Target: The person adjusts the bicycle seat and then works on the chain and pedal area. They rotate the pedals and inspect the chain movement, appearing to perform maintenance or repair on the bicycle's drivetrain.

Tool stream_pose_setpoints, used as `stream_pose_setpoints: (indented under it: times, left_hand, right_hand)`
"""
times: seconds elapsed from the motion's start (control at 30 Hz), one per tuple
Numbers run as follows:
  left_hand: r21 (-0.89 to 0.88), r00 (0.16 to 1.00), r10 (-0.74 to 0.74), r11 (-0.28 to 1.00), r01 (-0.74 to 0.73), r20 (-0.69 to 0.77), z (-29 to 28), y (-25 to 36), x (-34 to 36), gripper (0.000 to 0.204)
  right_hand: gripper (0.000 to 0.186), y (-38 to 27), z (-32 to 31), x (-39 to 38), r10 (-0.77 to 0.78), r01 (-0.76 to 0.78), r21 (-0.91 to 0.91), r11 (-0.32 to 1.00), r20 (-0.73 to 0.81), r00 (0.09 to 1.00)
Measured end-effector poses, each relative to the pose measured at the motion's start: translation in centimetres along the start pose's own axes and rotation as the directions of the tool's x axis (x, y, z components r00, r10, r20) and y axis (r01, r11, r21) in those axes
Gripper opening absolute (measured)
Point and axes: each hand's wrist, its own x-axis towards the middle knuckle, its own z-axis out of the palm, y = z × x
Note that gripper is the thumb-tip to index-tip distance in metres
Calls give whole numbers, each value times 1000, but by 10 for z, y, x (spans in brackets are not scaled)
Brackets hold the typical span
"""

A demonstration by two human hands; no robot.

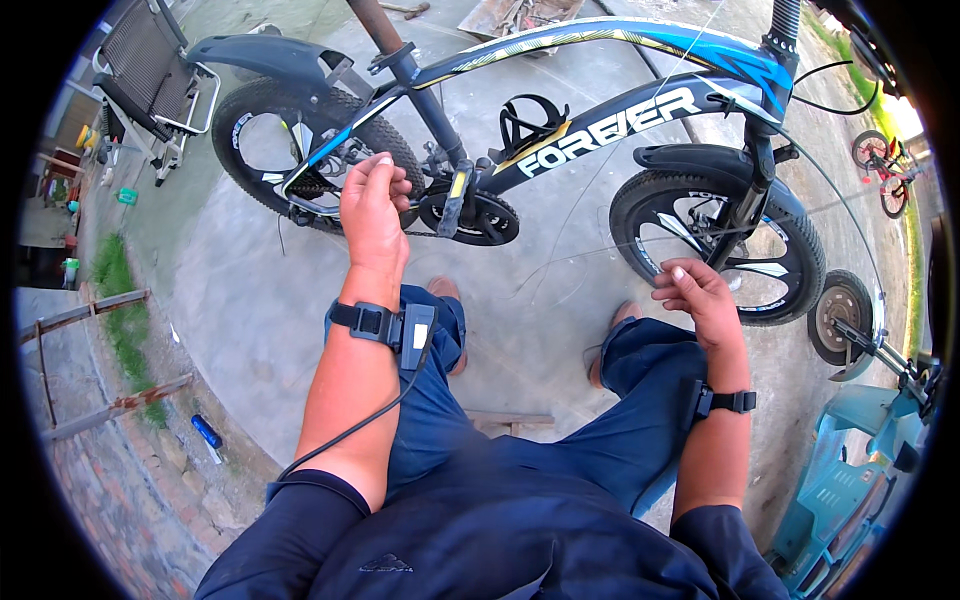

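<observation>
Standing side-on before the person, the bicycle (605, 135) presents its whole length, which probably puts both wheels within easy reach. The left hand (376, 205) is raised in front of the rear wheel (385, 135), thumb tip and fingers drawn together; whether anything slim sits between them, I cannot tell. The right hand (702, 298) hovers by the front wheel (745, 265), fingers curled toward the thumb. A thin wire (545, 265) loops through the air between bicycle and person, one strand passing close to that hand, but its grip is unclear. Two feet (446, 292) are planted wide, seemingly to leave room for the arms. Each wrist carries a strap (370, 322), and on the left a black cord (352, 430) runs back along the forearm, presumably to keep it clear of the fingers
</observation>
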Motion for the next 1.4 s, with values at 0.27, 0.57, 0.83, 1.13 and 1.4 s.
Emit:
stream_pose_setpoints:
  times: [0.27,0.57,0.83,1.13,1.4]
  left_hand:
    - [-49,993,52,997,-58,-105,-29,25,-27,14]
    - [-47,986,68,996,-76,-151,-74,58,-63,13]
    - [-87,984,103,989,-116,-144,-72,73,-81,16]
    - [-191,979,80,975,-116,-185,-58,59,-41,16]
    - [-114,967,34,991,-64,-251,-76,48,-15,16]
  right_hand:
    - [31,11,-6,-27,-21,21,-10,1000,-25,999]
    - [32,15,-7,-43,9,-11,-31,999,-66,998]
    - [33,14,7,-29,33,-36,-84,996,-31,999]
    - [36,36,43,75,195,-190,-96,977,35,980]
    - [37,72,79,161,337,-333,-60,941,84,938]
